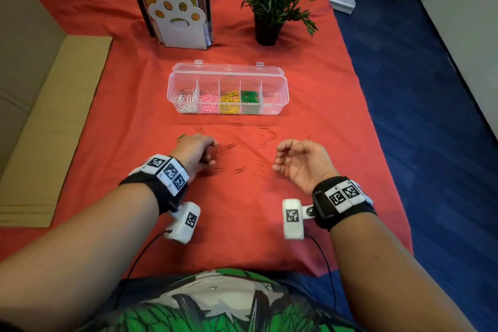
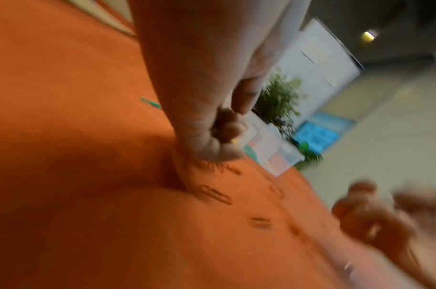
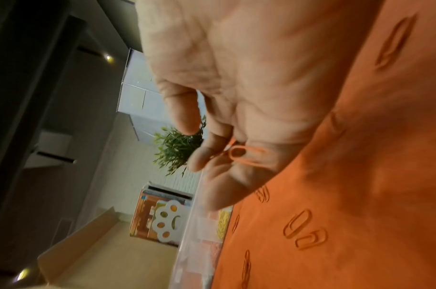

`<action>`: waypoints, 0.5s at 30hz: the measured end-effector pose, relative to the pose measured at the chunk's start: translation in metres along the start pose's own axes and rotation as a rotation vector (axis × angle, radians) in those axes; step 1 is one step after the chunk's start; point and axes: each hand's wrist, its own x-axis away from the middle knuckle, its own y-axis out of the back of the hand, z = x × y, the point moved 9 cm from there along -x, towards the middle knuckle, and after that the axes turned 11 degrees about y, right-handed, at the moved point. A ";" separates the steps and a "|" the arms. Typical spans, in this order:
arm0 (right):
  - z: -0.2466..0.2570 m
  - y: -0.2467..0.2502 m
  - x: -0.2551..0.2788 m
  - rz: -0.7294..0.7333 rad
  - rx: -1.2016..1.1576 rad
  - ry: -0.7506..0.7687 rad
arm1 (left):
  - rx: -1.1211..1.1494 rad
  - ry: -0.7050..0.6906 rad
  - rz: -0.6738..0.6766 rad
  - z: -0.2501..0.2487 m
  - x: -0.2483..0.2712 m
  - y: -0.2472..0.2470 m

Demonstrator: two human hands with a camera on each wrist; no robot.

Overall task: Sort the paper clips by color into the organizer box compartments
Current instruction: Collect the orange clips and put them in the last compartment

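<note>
Our right hand [image 1: 301, 162], palm up, cradles orange clips [image 3: 244, 154] in curled fingers; our left hand [image 1: 195, 152] pinches at scattered orange clips [image 1: 229, 145] before the organizer box [image 1: 275, 105], whose 4 compartments hold sorted colors.

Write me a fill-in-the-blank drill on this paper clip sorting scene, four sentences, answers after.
1. The organizer box has five compartments, and the one at the far ____ end has no clips in it.
2. The yellow clips lie between the pink clips and the ____ ones.
3. One stray ____ clip lies beside the left hand.
4. The right hand holds ____ clips.

Missing words: right; green; green; orange
</note>
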 end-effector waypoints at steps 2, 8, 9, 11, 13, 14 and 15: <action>0.002 0.006 -0.014 -0.090 0.256 0.039 | -0.407 -0.181 -0.240 -0.015 -0.005 0.013; 0.028 0.005 -0.063 -0.147 1.313 0.172 | -0.874 -0.448 -0.469 -0.035 0.005 0.004; 0.030 0.002 -0.068 -0.148 1.418 0.200 | -0.895 -0.472 -0.457 -0.036 0.005 -0.001; 0.030 -0.010 -0.073 -0.133 1.592 0.263 | -0.901 -0.478 -0.429 -0.035 0.001 -0.004; 0.023 -0.026 -0.073 -0.085 1.725 0.330 | -0.904 -0.462 -0.393 -0.032 -0.004 -0.005; 0.019 -0.033 -0.071 -0.058 1.767 0.367 | -0.908 -0.462 -0.374 -0.030 -0.006 -0.005; 0.014 -0.039 -0.069 -0.039 1.791 0.397 | -0.911 -0.457 -0.354 -0.028 -0.008 -0.005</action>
